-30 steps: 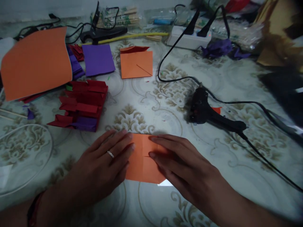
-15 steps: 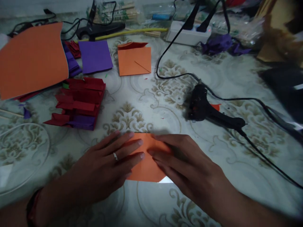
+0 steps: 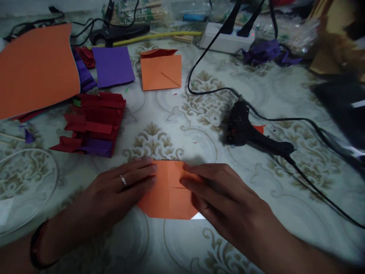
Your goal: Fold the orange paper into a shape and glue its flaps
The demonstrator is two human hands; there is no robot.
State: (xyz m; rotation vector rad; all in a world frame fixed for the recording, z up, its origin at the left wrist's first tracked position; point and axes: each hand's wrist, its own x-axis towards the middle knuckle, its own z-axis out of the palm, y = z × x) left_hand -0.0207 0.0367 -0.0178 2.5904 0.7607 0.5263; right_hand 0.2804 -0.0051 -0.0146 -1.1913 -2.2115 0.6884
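A folded sheet of orange paper (image 3: 171,201) lies flat on the table in front of me, with creases and a short slit-like line on its right half. Its lower corners are angled, and a bit of white shows under the lower right one. My left hand (image 3: 119,194), wearing a ring, rests on the paper's left edge with fingers stretched out together. My right hand (image 3: 228,201) presses on the right side, fingers extended and lying on the sheet. Both thumbs are mostly hidden.
Right of centre lies a black glue gun (image 3: 251,133), its cord trailing across the table. Red and purple folded paper pieces (image 3: 94,125), a purple square (image 3: 113,67), a folded orange paper (image 3: 161,72) and large orange sheets (image 3: 37,72) lie behind. A white power strip (image 3: 225,38) stands at the back.
My left hand has slid left across the orange paper to its edge, uncovering the middle creases. My right hand has hardly moved and stays on the right side.
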